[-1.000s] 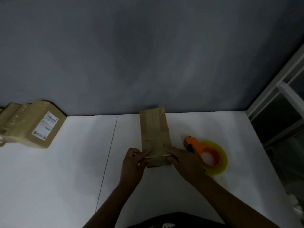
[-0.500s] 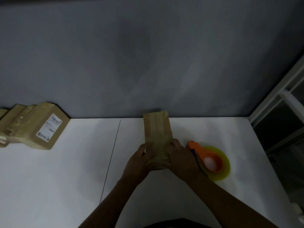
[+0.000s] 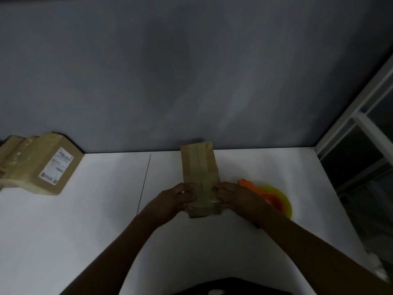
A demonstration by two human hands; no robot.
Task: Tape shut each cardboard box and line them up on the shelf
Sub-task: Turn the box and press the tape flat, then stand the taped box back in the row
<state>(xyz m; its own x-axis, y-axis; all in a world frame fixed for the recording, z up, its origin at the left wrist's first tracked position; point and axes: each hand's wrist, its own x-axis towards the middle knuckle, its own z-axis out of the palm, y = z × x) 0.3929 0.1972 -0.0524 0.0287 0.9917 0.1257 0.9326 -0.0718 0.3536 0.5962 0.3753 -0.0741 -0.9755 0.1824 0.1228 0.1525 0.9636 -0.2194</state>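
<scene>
A narrow brown cardboard box (image 3: pixel 199 167) lies lengthwise on the white table (image 3: pixel 106 209), its top and near end covered in tape. My left hand (image 3: pixel 177 199) grips its near left side and my right hand (image 3: pixel 236 196) grips its near right side, fingers curled over the top edges. An orange tape dispenser (image 3: pixel 274 199) with a yellow roll lies just right of my right hand, partly hidden by it.
Several taped cardboard boxes (image 3: pixel 36 165), one with a white label, sit against the grey wall at the far left. A thin seam (image 3: pixel 144 182) runs across the table. A white window frame (image 3: pixel 361 116) stands at the right.
Both hands slid from the box's near end up onto its sides and top edges. The box stayed in place.
</scene>
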